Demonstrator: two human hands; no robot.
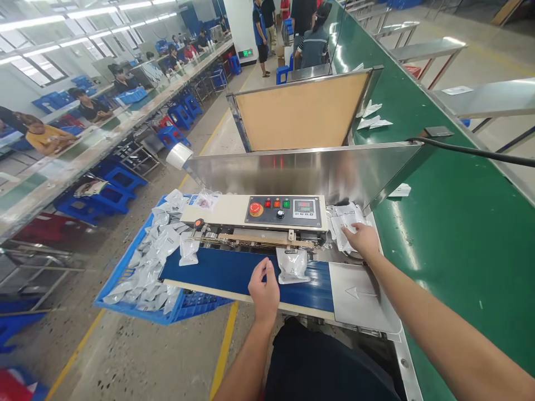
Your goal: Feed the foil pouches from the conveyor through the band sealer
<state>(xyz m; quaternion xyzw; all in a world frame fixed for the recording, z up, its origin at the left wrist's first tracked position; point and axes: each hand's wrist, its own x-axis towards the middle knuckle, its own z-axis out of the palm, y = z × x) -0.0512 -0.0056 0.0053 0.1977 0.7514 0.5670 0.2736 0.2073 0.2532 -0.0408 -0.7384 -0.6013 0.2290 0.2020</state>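
Note:
My left hand [264,289] hovers over the front edge of the blue conveyor belt [238,273], its fingers curled together with nothing visible in them. Just right of it, a filled silvery packet [293,266] hangs from the sealing strip of the band sealer [221,209] and rests on the belt. Another packet [189,249] is at the belt's left end. At the sealer's right end, my right hand [363,239] has its thumb and fingers on a whitish packet [343,220] in a small pile. Part of that grip is hidden.
A blue crate [171,314] full of packets stands below the belt's left end. Behind the sealer rises a metal panel [267,172], then a tan board [301,111]. A green conveyor [463,250] with a few packets runs along the right. Several people work at a distant bench.

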